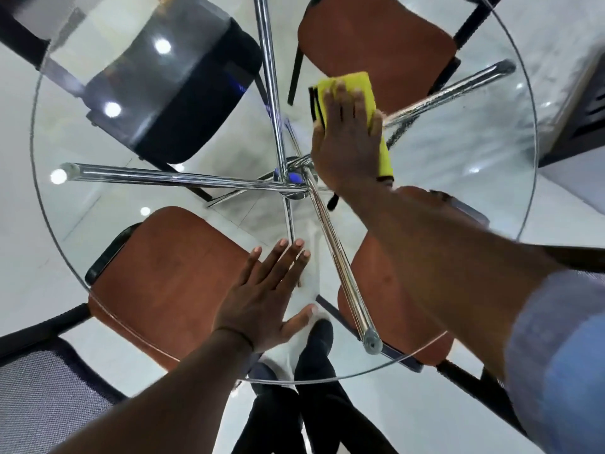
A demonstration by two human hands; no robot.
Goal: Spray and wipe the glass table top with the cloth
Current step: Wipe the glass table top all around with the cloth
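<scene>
From my remote place I saw the yellow cloth [355,85] lying on the round glass bench [474,152], past its centre and toward the far right part. The right hand [347,139] was directly on top of it. The cloth was folded, and its long axis ran from the near side to the far side, almost in line with the fingers, so one end showed beyond the fingertips and the other beside the wrist. The right hand was flat, with fingers straight and a little spread; it pressed the cloth down and did not pinch it. The left hand [262,303] was well apart from the cloth, close to the near edge. It rested flat on the bare glass with straight fingers and the thumb out to the side, and it held nothing. I judged it only supported the body. No spray bottle was visible. The right hand was clearly the one to make the next stroke, I think across the right side of the glass.
</scene>
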